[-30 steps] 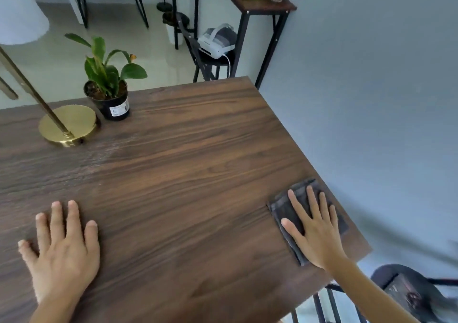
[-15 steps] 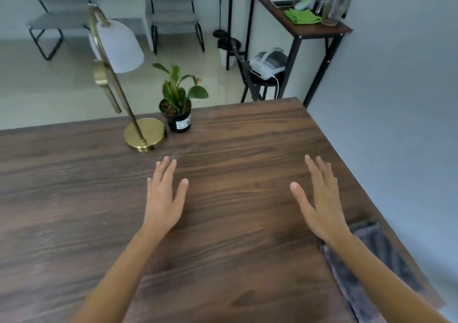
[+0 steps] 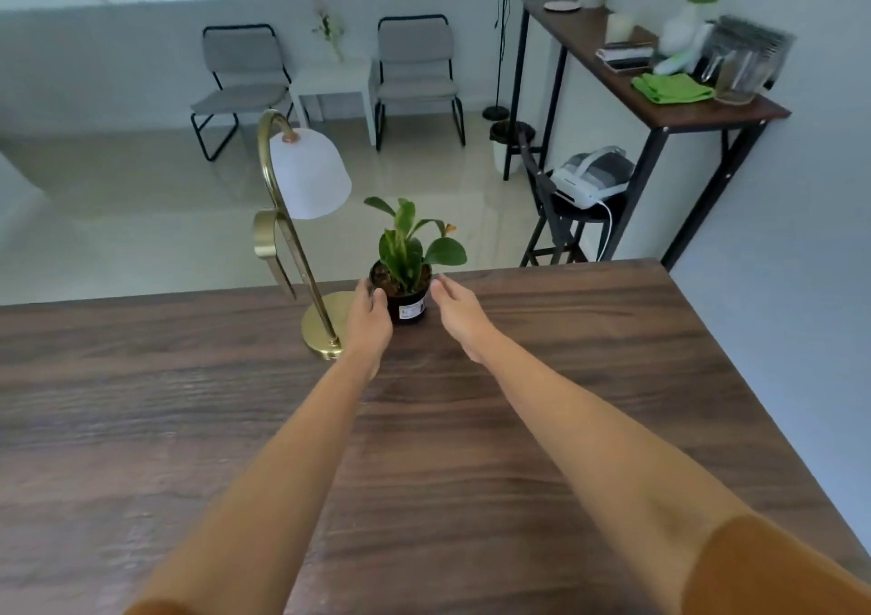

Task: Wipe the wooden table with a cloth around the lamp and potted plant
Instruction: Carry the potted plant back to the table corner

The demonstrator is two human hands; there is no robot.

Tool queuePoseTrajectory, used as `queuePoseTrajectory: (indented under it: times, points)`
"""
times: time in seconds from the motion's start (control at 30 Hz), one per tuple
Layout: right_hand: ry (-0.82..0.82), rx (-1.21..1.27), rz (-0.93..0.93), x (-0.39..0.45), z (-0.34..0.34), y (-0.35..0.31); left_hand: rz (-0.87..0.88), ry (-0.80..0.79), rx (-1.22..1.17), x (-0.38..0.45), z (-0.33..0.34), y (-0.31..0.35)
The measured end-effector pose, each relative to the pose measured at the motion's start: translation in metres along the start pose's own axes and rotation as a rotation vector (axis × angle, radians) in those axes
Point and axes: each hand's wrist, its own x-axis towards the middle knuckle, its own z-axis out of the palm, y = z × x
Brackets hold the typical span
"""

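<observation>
The potted plant (image 3: 404, 284) stands upright near the far edge of the wooden surface (image 3: 565, 378), roughly midway along that edge, a small black pot with a white label and broad green leaves. The left hand (image 3: 370, 319) is against the pot's left side, fingers curled toward it and touching the rim, though whether it truly grips the pot cannot be told from here. The right hand (image 3: 459, 312) is spread and loose just beside the pot's right side, with a sliver of surface showing between thumb and pot, grasping nothing. Both bare forearms stretch from the near edge across the middle of the surface. Just left of the pot, the lamp (image 3: 301, 218) rests on its round brass base, which sits partly behind the left hand; its curved brass stem arches up to a white bell shade hanging above and beyond the far edge. No cloth shows on the surface in this view. Beyond the far right corner stands a tall dark side table (image 3: 660, 114) carrying a folded green cloth (image 3: 671, 87) and a clear container, with a white headset on a black stool beneath it. Two grey chairs (image 3: 414, 67) stand by the far wall.
</observation>
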Motion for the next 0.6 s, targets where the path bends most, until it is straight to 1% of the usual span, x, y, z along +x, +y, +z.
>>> queuePoseTrajectory:
  times: [0.1,0.23,0.37,0.5,0.6]
  points:
    - [0.000,0.093,-0.022,0.011,0.002,0.007,0.057,-0.023,-0.012,0.008,0.005,-0.002]
    - [0.103,0.144,-0.054,0.018,-0.024,0.018,0.089,-0.082,-0.017,0.016,0.033,0.002]
    - [0.232,0.134,-0.063,0.019,-0.084,0.032,0.147,-0.211,-0.065,0.017,0.092,0.022]
    - [0.384,0.090,-0.042,0.007,-0.154,0.051,0.144,-0.374,-0.107,0.010,0.166,0.036]
    - [0.479,0.083,-0.010,-0.007,-0.201,0.065,0.116,-0.454,-0.101,0.002,0.216,0.038]
